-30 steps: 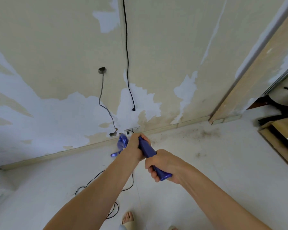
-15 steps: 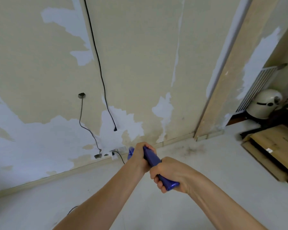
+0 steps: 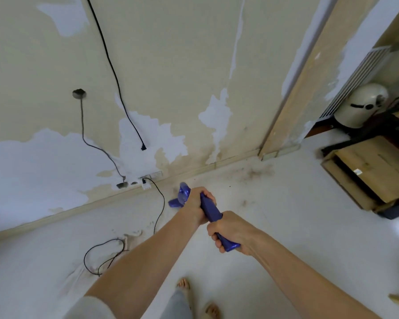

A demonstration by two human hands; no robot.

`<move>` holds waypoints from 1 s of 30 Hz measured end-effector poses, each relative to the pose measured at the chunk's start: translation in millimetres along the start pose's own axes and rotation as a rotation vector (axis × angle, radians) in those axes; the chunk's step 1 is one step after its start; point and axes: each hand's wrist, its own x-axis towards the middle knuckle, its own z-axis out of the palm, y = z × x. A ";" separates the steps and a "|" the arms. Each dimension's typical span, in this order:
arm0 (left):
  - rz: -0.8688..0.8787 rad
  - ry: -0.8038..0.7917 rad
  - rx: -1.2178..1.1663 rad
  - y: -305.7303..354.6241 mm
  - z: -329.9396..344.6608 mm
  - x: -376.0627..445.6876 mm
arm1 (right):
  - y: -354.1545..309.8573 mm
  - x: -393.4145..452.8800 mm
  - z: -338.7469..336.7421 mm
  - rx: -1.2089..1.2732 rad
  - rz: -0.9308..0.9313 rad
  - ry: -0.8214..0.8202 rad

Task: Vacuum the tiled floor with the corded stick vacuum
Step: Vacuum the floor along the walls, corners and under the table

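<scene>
Gripping the blue stick vacuum [image 3: 211, 209] with both fists — left hand [image 3: 195, 202] curled round the handle further down, right hand [image 3: 230, 233] wrapped round its upper end — its head sits on the tiled floor [image 3: 286, 226] near the baseboard, black cord [image 3: 158, 203] plugged into the wall socket [image 3: 145, 184]

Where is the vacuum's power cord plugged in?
In the head view, the cord plugs into the wall socket just above the baseboard, left of the vacuum.

Bare forearms extend from a pale short sleeve [image 3: 90, 307]; light grey-blue trousers [image 3: 179, 303] and open-toed sandals [image 3: 184, 285] complete the person's dress.
</scene>
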 end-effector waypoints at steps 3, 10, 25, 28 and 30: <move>-0.063 0.026 -0.064 0.2 -11.6 14.9 | 2.1 17.5 2.1 -0.039 0.035 -0.030; -0.120 0.048 -0.021 33.2 -6.7 42.7 | -20.8 55.9 5.1 0.011 0.054 -0.043; -0.232 0.064 0.130 71.0 -21.4 55.4 | -47.5 82.8 22.7 -0.031 0.119 -0.083; -0.202 0.078 0.212 66.2 -4.8 55.4 | -50.2 82.4 8.2 -0.052 0.106 -0.078; -0.175 0.103 0.230 64.5 4.5 60.4 | -49.5 88.4 0.1 -0.046 0.101 -0.072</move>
